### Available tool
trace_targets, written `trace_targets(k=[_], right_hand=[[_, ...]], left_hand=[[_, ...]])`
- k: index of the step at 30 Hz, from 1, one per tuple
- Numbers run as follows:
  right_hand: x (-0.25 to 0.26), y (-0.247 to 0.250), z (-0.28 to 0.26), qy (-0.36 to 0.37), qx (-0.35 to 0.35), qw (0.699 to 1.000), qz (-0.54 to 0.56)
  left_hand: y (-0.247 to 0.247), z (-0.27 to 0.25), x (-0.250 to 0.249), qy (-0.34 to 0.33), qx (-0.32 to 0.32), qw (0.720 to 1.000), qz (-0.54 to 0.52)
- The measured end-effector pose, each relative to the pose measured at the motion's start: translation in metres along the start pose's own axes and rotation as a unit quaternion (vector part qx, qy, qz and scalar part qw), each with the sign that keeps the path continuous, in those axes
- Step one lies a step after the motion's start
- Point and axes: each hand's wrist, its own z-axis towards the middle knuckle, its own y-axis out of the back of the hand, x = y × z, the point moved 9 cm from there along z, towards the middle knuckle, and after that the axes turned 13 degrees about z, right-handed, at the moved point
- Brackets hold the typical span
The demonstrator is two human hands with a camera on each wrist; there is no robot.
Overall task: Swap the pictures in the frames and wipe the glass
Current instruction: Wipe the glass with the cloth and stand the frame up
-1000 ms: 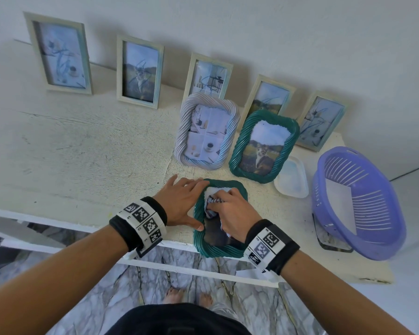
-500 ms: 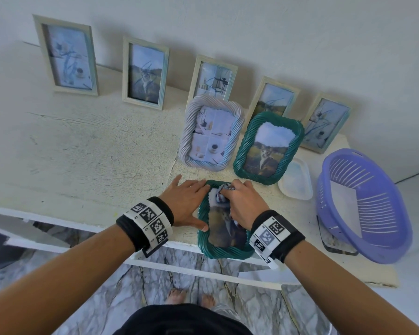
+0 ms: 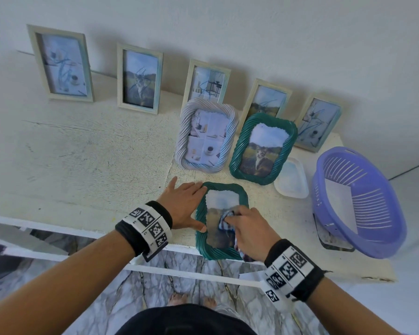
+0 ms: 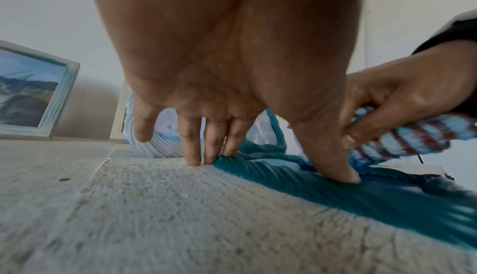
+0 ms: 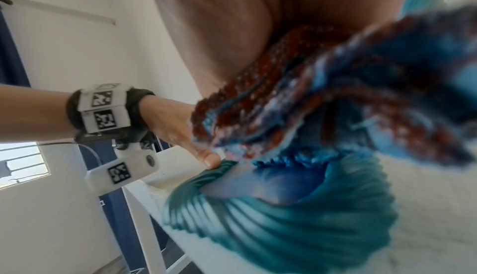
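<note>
A teal rope-edged frame point(image 3: 201, 240) lies flat at the table's front edge, glass up. My left hand point(image 3: 186, 204) lies flat with straight fingers against the frame's left rim point(image 4: 258, 168), thumb pressing on the rim. My right hand point(image 3: 247, 228) grips a bunched checked cloth point(image 3: 226, 220) and presses it on the middle of the glass; in the right wrist view the cloth point(image 5: 322, 105) hangs blurred over the frame point(image 5: 284, 227). Behind stand a white rope-edged frame point(image 3: 207, 139) and a second teal frame point(image 3: 263, 148) with a cat picture.
Several pale wooden frames point(image 3: 138, 78) lean against the wall. A clear plastic tray point(image 3: 292, 178) and a purple basket point(image 3: 358, 199) sit to the right, with a loose picture point(image 3: 331, 240) under the basket. The table edge point(image 3: 82, 232) runs just under my wrists.
My right hand has slid the cloth from the top of the glass down to its middle. The left hand has kept its place on the frame's left rim.
</note>
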Motion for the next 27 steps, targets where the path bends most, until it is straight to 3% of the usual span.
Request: trace_targets(k=[10, 15, 21, 27], right_hand=[[0.004, -0.014, -0.032, 0.035, 0.043, 0.997, 0.044], [-0.022, 0.017, -0.037, 0.030, -0.025, 0.985, 0.166], [-0.101, 0.073, -0.042, -0.084, -0.183, 0.968, 0.150], [-0.157, 0.110, -0.005, -0.220, -0.252, 0.941, 0.045]], left_hand=[[0.002, -0.002, -0.001, -0.003, 0.003, 1.000, -0.005], [-0.001, -0.002, 0.000, -0.003, 0.000, 1.000, -0.016], [0.001, 0.000, 0.000, -0.001, 0.000, 1.000, -0.016], [-0.001, 0.000, 0.001, 0.004, 0.000, 1.000, -0.024]])
